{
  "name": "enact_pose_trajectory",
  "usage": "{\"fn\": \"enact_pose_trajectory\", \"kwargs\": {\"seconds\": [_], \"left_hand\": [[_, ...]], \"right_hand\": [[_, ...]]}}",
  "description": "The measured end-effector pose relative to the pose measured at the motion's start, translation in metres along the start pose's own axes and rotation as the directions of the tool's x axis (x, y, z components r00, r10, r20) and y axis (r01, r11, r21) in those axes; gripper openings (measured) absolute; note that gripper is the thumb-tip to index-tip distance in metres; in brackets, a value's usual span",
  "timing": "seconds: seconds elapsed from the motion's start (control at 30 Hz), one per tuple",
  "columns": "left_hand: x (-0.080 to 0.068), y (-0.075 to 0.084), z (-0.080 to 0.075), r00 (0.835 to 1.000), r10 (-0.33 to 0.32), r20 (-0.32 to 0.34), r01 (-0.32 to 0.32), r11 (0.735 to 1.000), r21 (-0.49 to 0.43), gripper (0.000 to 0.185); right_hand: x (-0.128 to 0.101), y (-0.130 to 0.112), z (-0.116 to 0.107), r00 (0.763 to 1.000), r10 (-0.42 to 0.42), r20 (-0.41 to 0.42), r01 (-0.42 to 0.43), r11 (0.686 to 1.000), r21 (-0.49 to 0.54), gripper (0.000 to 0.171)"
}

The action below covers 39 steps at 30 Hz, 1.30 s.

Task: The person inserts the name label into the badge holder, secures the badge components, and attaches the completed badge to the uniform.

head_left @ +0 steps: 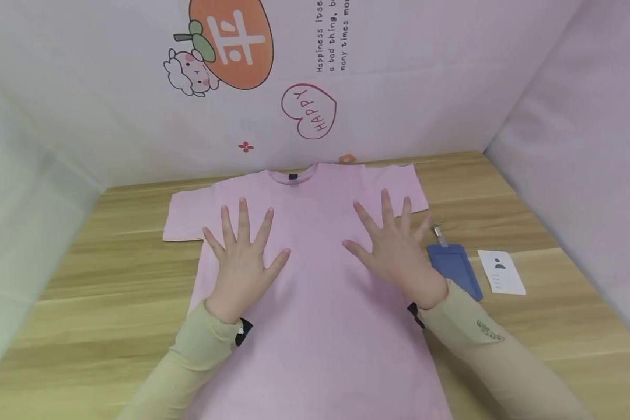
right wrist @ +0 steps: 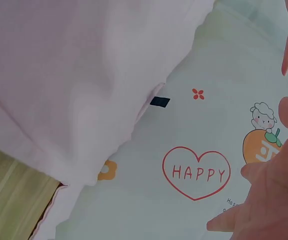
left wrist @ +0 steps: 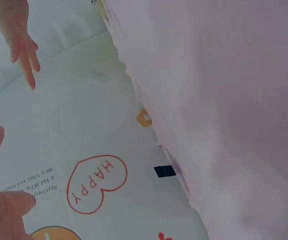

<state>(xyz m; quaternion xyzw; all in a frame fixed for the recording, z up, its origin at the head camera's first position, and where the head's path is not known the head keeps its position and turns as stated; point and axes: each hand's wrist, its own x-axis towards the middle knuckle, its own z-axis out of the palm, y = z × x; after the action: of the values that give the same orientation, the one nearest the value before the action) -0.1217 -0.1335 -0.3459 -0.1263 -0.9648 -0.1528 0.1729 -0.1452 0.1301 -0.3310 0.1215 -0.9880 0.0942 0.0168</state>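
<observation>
A pink T-shirt (head_left: 315, 291) lies spread flat, front up, on the wooden table (head_left: 84, 291), its collar toward the back wall and its hem running off toward the person. Both hands are over the chest of it, palms down. The left hand (head_left: 241, 256) has all five fingers straight and fanned wide, gripping nothing. The right hand (head_left: 399, 251) matches it, fingers splayed and straight, nothing pinched or held. Whether the palms press on the cloth or hover just above it, I cannot tell. Just beside the right hand, off the shirt's edge, lies a blue badge holder (head_left: 454, 268) with a metal clip, and next to that a white card (head_left: 501, 271). On the wall behind sits a red heart sticker (head_left: 308, 111) reading HAPPY.
</observation>
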Motion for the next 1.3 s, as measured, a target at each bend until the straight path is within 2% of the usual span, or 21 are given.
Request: {"fn": "enact_pose_trajectory", "kwargs": {"seconds": [0.4, 0.9, 1.3], "left_hand": [[0.000, 0.001, 0.002, 1.000, 0.019, 0.017, -0.019, 1.000, 0.011, 0.069], [-0.001, 0.001, 0.001, 1.000, 0.021, 0.006, -0.021, 1.000, -0.008, 0.069], [-0.003, 0.003, 0.000, 0.999, 0.000, 0.044, 0.003, 0.997, -0.077, 0.071]], "right_hand": [[-0.008, 0.010, -0.001, 0.999, 0.003, 0.032, -0.004, 0.999, 0.035, 0.073], [-0.018, 0.034, -0.008, 0.998, -0.003, 0.061, 0.004, 1.000, -0.021, 0.071], [-0.031, 0.074, -0.007, 0.999, -0.031, 0.038, 0.034, 0.995, -0.099, 0.068]]}}
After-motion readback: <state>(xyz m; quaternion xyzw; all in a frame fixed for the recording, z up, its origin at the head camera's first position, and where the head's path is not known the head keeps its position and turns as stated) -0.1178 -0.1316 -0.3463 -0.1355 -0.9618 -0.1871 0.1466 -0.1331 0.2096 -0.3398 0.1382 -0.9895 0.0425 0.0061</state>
